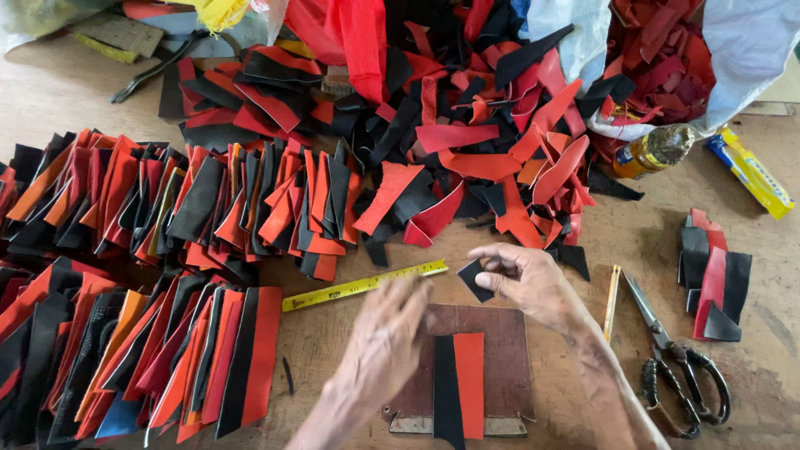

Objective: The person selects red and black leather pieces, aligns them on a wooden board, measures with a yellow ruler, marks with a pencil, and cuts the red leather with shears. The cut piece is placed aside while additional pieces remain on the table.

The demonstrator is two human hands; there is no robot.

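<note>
My right hand (527, 279) pinches a small black leather scrap (475, 279) just above a brown board (504, 367). On the board lies a joined piece, a black strip (447, 387) beside a red strip (469, 383). My left hand (387, 342), blurred, hovers with fingers apart over the board's left edge and holds nothing. A yellow tape measure (362, 285) lies just beyond it.
Rows of stacked red-and-black strip pieces (167, 292) fill the left. A loose heap of red and black scraps (467, 125) lies at the back. Scissors (679, 367), a wooden ruler (612, 302), a small scrap pile (715, 279) and a bottle of amber liquid (654, 150) are at right.
</note>
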